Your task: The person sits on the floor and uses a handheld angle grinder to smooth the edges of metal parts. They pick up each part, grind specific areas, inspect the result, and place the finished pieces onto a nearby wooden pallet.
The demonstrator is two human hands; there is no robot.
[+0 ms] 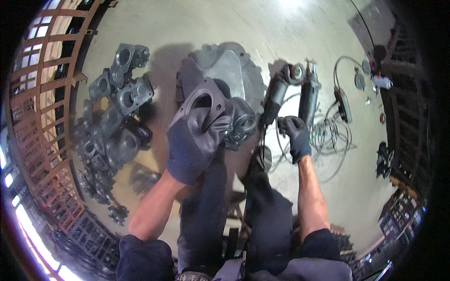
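My left hand (193,143), in a dark glove, is closed on a dark grey metal casting (243,119). The casting has a flat flange with a round bore and bolt holes, and its flange tilts up toward me. Behind it is a larger rounded dark block (229,65), partly covered by the casting. My right hand (295,136), also gloved, has its fingers curled near the lower ends of two dark power tools. What those fingers hold, if anything, is hidden. One power tool (276,96) lies slanted with a round head, and another power tool (308,98) lies beside it.
Several similar castings (133,96) are heaped on the floor at the left. A tangle of thin cable (330,136) lies right of my right hand, with a dark switch box (343,105) above it. Rusty metal racks (47,126) line the left side; small discs (359,80) lie far right.
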